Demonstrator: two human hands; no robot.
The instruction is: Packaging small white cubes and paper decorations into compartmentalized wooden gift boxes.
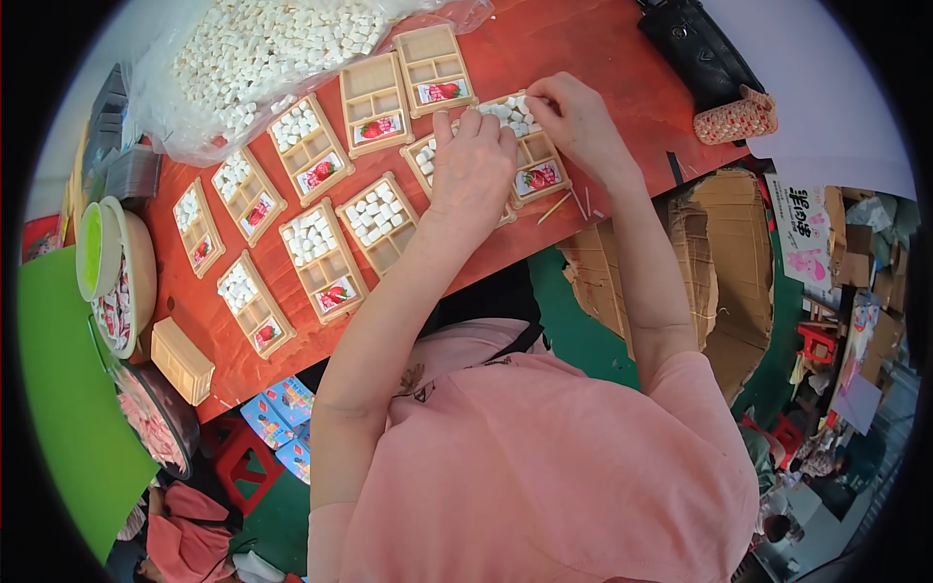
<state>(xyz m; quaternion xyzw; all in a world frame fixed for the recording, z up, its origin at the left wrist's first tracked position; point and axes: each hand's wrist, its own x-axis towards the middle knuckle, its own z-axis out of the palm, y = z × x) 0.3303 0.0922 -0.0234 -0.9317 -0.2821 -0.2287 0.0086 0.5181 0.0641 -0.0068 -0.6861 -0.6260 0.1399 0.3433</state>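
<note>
Tan compartment trays stand in rows on the table, most with small white marshmallow-like pieces in the large section and a strawberry-printed packet in a small one. My left hand [476, 165] is over a tray [425, 160] holding white pieces, its fingers curled close together and its fingertips partly hidden. To its right, my right hand [580, 121] bends thumb and forefinger together at the far end of another tray [540, 153], beside its white pieces [513, 114]. Whatever either hand pinches is too small or hidden to make out. Two far trays [372, 85] hold packets but no white pieces.
A clear plastic bag [204, 136] of loose white pieces lies at the far left. Stacked tan trays [182, 360] sit near the left corner, beside tubs of packets [117, 316]. A black bag [695, 49] and woven pouch [736, 117] rest far right; a cardboard box [724, 262] stands below.
</note>
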